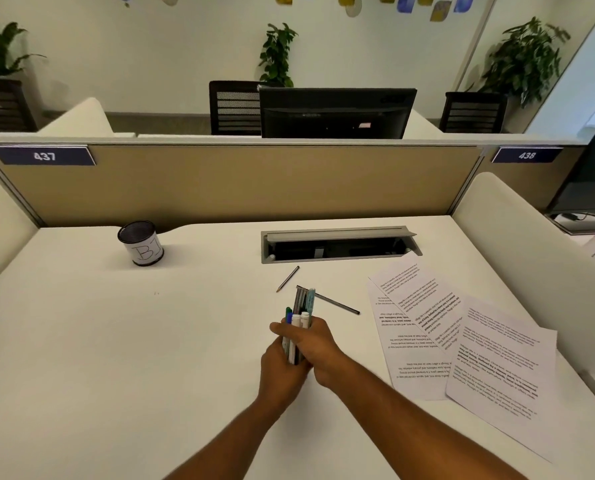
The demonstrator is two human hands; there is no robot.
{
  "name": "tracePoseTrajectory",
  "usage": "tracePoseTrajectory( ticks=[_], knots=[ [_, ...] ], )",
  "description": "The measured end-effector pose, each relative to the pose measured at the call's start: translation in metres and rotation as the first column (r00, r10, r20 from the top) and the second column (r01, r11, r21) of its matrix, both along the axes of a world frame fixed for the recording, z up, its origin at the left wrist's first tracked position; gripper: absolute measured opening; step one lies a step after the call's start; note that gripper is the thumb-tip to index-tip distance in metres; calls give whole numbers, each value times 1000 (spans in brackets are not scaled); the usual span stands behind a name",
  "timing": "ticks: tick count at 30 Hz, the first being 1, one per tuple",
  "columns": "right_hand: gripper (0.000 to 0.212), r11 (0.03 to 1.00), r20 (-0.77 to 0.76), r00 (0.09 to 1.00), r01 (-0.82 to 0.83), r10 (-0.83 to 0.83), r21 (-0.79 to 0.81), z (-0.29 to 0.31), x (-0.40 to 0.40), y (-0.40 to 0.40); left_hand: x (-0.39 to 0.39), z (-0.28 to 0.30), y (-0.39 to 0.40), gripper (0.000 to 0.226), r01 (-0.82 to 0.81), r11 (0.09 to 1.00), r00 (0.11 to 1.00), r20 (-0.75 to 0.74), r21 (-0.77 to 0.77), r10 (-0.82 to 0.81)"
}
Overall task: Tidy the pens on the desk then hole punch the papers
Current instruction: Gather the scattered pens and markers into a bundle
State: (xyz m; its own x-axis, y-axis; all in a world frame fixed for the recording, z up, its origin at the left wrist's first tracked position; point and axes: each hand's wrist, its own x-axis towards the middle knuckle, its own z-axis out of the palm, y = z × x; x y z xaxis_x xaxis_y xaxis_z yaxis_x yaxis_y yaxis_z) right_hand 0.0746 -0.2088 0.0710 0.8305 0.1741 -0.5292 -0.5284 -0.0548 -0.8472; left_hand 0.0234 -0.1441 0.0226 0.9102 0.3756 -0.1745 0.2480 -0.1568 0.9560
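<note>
A bundle of several pens (302, 306) stands upright at the middle of the white desk (122, 341). My left hand (282, 368) and my right hand (318, 351) are both wrapped around its lower half. Two pencils lie loose just beyond: a short one (288, 279) and a long dark one (337, 304) partly behind the bundle. A black mesh pen cup (141, 242) with a white label stands at the far left. Several printed papers (462, 337) lie fanned out on the right. No hole punch is in view.
An open grey cable tray (337, 244) is set into the desk behind the pens. A beige partition (240, 181) closes the back, and white side dividers (531, 251) bound the desk. A monitor (337, 112) stands beyond the partition.
</note>
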Motion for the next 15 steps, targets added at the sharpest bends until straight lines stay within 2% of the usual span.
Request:
tracePoseTrajectory(
  ticks=[4,7,9,11,13,15],
  knots=[
    [51,994,85,991,-101,98,32,6,15,0,12,3,30,27,-14,999,995,-102,-45,10],
    [44,996,114,993,-25,34,-80,2,42,-1,19,2,55,29,-51,994,979,-201,-92,31],
    [41,972,174,985,46,-6,-231,-10,59,-5,22,-1,69,27,-58,993,969,-247,-106,30],
    [31,882,300,952,87,63,-463,-26,71,-13,22,-9,80,27,-67,991,961,-276,-119,31],
    [20,712,390,885,101,255,-695,-44,78,-28,19,-18,89,26,-92,988,954,-296,-128,51],
    [26,515,384,819,130,426,-848,-59,85,-41,14,-28,95,25,-98,988,949,-309,-122,56]
  ],
)
